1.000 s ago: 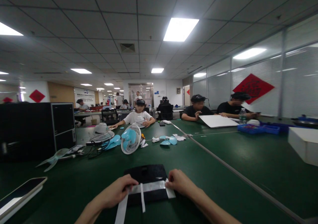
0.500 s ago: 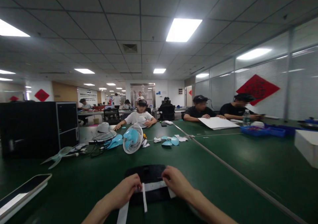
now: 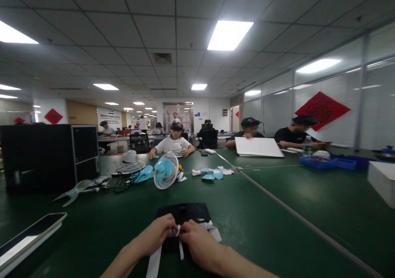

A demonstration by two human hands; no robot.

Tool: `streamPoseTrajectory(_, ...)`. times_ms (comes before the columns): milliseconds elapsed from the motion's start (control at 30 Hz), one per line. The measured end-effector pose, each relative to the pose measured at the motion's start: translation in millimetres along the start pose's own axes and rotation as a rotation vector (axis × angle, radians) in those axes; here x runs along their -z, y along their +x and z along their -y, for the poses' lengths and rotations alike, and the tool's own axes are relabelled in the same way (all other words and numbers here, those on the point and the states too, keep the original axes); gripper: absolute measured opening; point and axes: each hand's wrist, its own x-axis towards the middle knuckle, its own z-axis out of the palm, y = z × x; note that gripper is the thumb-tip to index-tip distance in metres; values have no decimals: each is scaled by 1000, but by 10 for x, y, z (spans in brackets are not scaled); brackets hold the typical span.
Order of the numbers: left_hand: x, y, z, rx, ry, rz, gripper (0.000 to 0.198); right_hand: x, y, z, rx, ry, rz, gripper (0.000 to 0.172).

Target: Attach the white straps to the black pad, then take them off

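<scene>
My green table (image 3: pixel 265 228) bears one flat black piece (image 3: pixel 197 210) before me; leftward, a black computer tower (image 3: pixel 37 158); ahead, a white-caged fan (image 3: pixel 166 171) and blue blades (image 3: pixel 218 174); rightward, blue trays (image 3: pixel 317 163), a white box (image 3: pixel 382 183).

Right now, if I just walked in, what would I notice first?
Probably the left hand and right hand, close together at white strips over a flat black thing, front and centre. Beyond them, a tilted white fan with blue blades stands on the green table. A big red diamond hangs on the right-hand wall.
</scene>
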Motion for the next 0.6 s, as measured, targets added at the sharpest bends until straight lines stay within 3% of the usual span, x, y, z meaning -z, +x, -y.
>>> streamPoseTrajectory(200, -18, 16, 25, 7, -8, -14, 26, -78, -137, 32, 38, 2, -83, 34)
streamPoseTrajectory(400, -26, 13, 17, 4, 2, -18, 27, -202, -79, -8, 62, -74, -151, 22)
streamPoseTrajectory(600, -11, -7, -18, 3, 23, -11, 29, -222, -64, 9, 71, -185, -118, 19)
